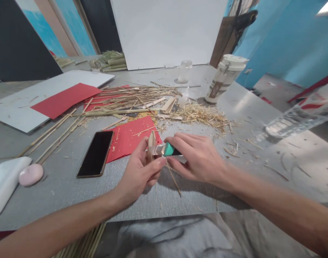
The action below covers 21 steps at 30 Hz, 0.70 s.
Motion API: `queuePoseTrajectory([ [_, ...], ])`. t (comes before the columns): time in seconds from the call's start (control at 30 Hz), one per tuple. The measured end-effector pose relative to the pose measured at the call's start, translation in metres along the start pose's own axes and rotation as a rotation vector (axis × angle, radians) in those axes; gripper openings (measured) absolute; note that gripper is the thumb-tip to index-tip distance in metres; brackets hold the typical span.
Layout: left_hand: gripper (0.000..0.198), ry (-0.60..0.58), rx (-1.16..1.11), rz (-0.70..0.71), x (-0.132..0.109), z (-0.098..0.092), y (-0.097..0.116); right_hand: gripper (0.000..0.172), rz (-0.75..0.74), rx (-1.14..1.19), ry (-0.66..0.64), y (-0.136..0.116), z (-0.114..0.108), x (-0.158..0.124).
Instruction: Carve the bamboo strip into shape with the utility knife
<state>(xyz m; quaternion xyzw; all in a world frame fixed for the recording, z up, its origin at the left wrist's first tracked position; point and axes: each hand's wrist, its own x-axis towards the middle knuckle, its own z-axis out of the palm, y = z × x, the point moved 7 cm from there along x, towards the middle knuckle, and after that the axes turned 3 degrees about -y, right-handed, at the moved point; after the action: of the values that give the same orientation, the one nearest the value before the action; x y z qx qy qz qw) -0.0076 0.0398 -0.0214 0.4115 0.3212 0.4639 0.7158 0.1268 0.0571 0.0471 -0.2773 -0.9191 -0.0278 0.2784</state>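
Held upright between the thumb and fingers of my left hand (138,166) is a short, pale piece of split stalk (152,139). My right hand (198,156) is closed around a cutter knife (168,149) with a green and black handle. Its metal blade lies against or across the stalk piece; the exact contact is too blurred to tell. Below the knife, a thin straw (174,181) slants down over the grey table (142,206). Just behind my left hand are a red paper sheet (126,138) with shavings on it and a dark-screened phone (95,154).
Thin dry stalks (131,95) lie in a heap at the back, beside a pile of straw shavings (204,114). A cup (225,77), a small clear jar (185,70) and a plastic bottle (295,116) stand or lie rightward. A pink oval object (31,175) is at left.
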Motion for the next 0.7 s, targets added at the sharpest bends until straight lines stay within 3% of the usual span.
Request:
queuePoseTrajectory([
  [0.37,0.039,0.036,0.093,0.039,0.001,-0.002,0.001,0.028,-0.021,-0.035,-0.004,-0.003,0.000,-0.001],
  [0.7,0.045,0.162,0.178,0.109,-0.003,-0.009,0.002,0.039,-0.031,-0.122,0.043,-0.009,0.000,-0.001],
])
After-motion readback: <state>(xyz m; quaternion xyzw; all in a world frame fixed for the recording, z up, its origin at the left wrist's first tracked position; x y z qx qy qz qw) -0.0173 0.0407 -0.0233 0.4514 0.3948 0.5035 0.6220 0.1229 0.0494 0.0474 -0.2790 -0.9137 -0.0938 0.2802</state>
